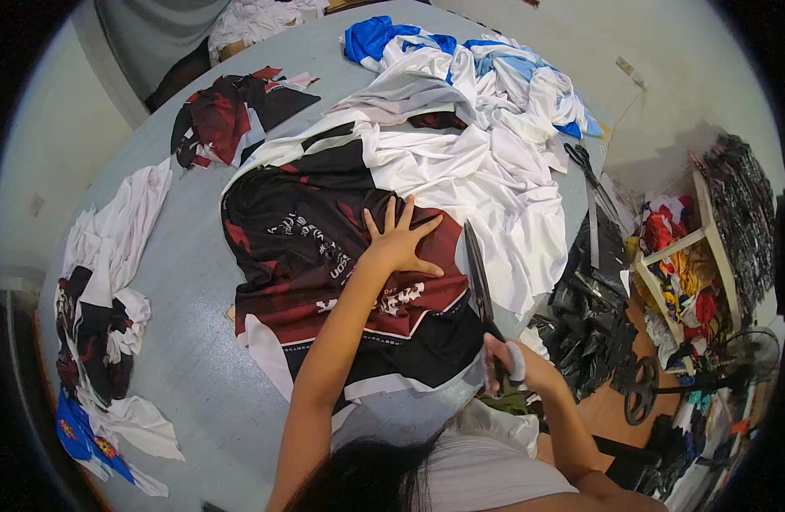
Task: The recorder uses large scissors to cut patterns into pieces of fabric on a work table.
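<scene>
A black and dark red printed fabric piece [281, 256] with white edges lies spread on the table in front of me. My left hand [398, 246] presses flat on it, fingers spread wide. My right hand [533, 369] is closed around the handles of large dark fabric shears [479, 282], one grip of which looks wrapped in pale cloth. Their long blades point away from me along the fabric's right edge, beside the white cloth. Whether any cloth sits between the blades I cannot tell. Rumpled white shiny fabric [486, 196] spreads out beyond and to the right.
A grey-blue table [183, 299] carries dark red and black scraps [217, 119], white and dark offcuts [111, 247] at left, and blue and white cloth [375, 38] at the far side. Other scissors [587, 166] lie at the right edge, near black plastic [588, 316] and a shelf [678, 247].
</scene>
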A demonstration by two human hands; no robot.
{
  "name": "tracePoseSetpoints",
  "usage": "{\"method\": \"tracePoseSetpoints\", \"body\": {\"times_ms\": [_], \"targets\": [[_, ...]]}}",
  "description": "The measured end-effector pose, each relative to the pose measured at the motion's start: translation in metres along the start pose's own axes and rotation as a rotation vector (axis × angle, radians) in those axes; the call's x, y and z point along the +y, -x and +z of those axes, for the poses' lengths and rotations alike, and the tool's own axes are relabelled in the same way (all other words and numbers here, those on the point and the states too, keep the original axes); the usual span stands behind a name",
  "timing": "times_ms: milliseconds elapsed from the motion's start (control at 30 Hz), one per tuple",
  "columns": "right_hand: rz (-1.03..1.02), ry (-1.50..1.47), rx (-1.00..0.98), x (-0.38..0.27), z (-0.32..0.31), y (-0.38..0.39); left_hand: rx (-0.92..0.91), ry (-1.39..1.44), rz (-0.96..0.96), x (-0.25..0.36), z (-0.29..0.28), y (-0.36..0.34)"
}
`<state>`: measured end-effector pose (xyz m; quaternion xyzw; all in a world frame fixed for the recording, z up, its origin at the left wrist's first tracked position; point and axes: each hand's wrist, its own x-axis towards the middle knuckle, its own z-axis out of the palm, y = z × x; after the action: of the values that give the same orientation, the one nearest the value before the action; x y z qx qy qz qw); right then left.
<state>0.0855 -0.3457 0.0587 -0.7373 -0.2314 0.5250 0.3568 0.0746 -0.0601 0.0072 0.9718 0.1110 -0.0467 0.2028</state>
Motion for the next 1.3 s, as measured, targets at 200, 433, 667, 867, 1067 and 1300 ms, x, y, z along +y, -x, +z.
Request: {"method": "tracePoseSetpoints", "body": {"times_ms": [200,433,667,867,1067,1300], "targets": [[0.083,-0.081,-0.154,0.015,-0.041,0.042,0.409,0.093,0.085,0.028,0.023,0.004],[0.146,0.034,-0.243,0.045,-0.054,0.064,0.368,-0.186,0.282,0.046,0.046,0.084],[0.203,0.195,-0.281,0.055,-0.05,0.092,0.062,0.209,0.263,0.06,0.028,0.107],[0.137,0.216,-0.199,0.065,-0.048,0.076,0.548,0.131,0.098,0.073,0.06,0.062],[0.054,0.201,-0.204,0.063,-0.054,0.063,0.623,-0.176,0.02,0.062,0.07,0.063],[0.061,0.329,-0.139,0.06,-0.048,0.059,0.54,-0.14,-0.037,0.052,0.069,0.07]]}}
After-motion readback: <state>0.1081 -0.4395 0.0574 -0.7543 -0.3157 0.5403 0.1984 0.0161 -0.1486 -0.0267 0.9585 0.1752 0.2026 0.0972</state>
